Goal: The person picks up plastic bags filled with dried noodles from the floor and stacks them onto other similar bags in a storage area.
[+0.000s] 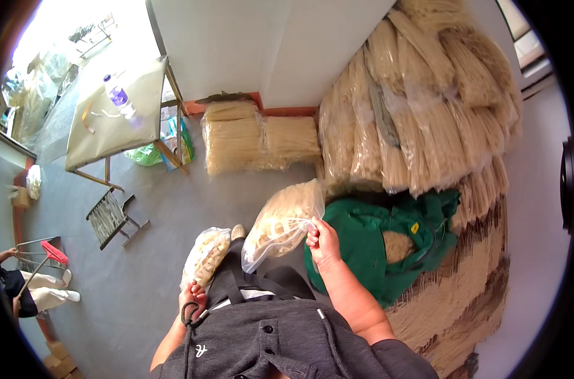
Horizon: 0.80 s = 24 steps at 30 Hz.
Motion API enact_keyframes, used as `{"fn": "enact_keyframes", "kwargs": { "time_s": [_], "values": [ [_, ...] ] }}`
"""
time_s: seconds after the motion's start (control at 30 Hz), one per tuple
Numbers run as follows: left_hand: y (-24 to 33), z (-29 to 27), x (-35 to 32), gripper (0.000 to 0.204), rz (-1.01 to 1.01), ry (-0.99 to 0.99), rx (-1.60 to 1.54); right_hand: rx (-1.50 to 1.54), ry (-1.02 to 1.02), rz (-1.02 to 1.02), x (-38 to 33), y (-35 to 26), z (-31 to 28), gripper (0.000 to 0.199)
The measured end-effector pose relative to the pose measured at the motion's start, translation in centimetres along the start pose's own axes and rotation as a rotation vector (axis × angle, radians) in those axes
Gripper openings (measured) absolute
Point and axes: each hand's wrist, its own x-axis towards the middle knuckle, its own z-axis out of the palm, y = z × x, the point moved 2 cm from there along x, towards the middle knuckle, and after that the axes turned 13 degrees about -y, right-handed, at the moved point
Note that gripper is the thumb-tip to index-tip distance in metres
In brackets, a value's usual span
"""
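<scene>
Right hand, frame centre, pinches the raised bag, which extends up-left. Left hand, lower, fingers closed on second bag.

Two clear bags of pale pieces, one bag in the right hand, the other bag by the left hand. One green cloth. One table with one bottle on it. Two noodle bundles by the wall. One stool. One red broom.
</scene>
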Motion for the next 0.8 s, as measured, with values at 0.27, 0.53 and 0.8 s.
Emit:
{"fn": "enact_keyframes", "kwargs": {
  "time_s": [0.27,0.53,0.8],
  "values": [
    [2.5,13.2,12.5,0.018,-0.042,0.066,0.011,0.16,0.073,0.081,20.6,-8.1,0.6,0.019],
    [0.0,26.4,24.8,0.016,0.042,0.123,0.127,0.337,0.076,0.328,42.7,-15.8,-3.2,0.021],
    [-1.5,34.8,34.0,0.016,0.058,0.152,-0.086,0.07,0.091,0.262,64.7,-26.1,-4.6,0.018]
  ]
}}
